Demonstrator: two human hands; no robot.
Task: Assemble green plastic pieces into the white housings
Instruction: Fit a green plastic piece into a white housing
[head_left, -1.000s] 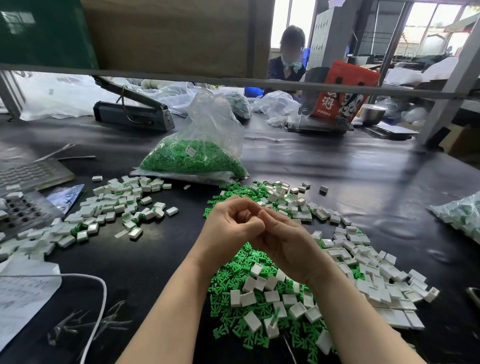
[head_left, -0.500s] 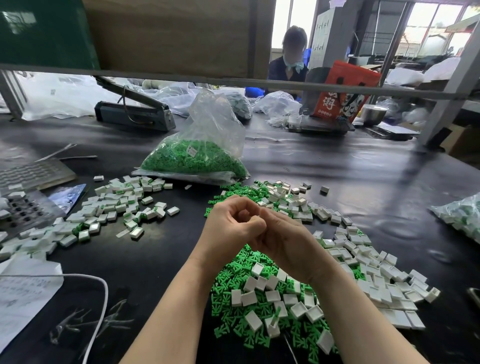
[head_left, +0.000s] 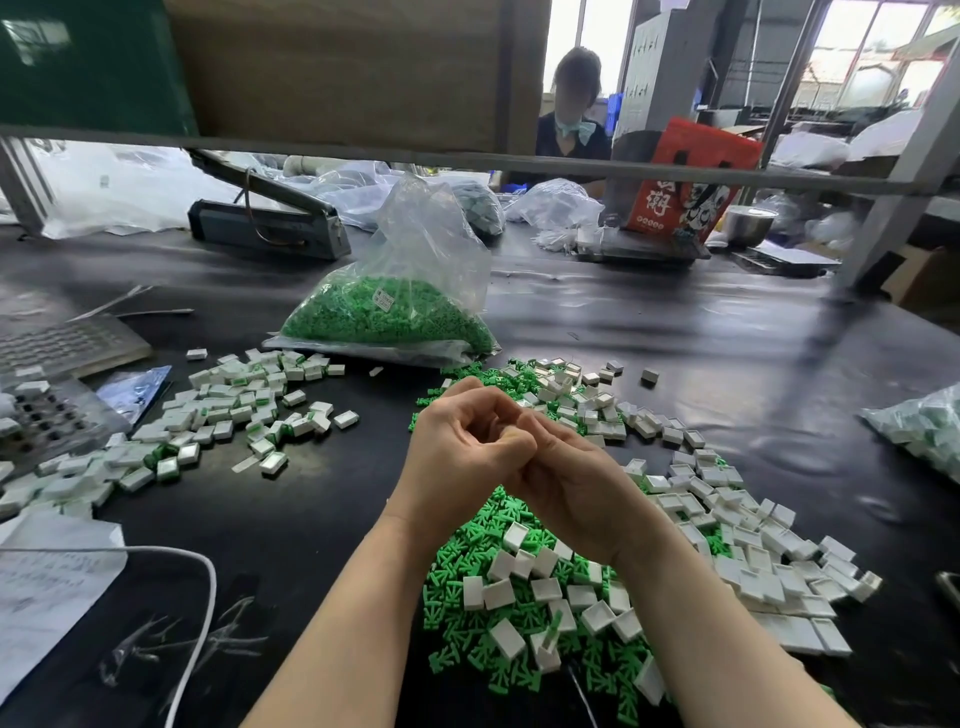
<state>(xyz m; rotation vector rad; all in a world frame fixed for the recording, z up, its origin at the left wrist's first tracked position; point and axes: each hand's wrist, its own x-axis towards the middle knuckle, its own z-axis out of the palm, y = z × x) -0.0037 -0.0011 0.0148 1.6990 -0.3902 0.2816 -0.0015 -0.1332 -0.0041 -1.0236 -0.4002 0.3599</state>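
— Head view first: any writing to read?
— Little. At the left edge lies a sheet of paper (head_left: 47, 587) with print too faint to read. The clear bag of green pieces (head_left: 387, 317) carries a small white label, also unreadable. The red bag (head_left: 691, 179) at the back shows white characters and a painted mask face.
— And the surface and room?
— A black surface (head_left: 675, 332) in a workshop, with windows behind and a person (head_left: 574, 117) seated across it. Going left to right: a pile of filled housings (head_left: 218, 415), then the loose green pieces (head_left: 498, 587) mixed with white housings (head_left: 727, 514), then another clear bag (head_left: 924, 426) at the right edge.
— The hands?
— The left hand (head_left: 462, 457) and the right hand (head_left: 571, 478) meet above the near pile, fingers curled inward and pressed together. Whatever they pinch is hidden; I cannot tell if a piece or housing sits between them. The pile lies directly beneath and beyond both wrists.
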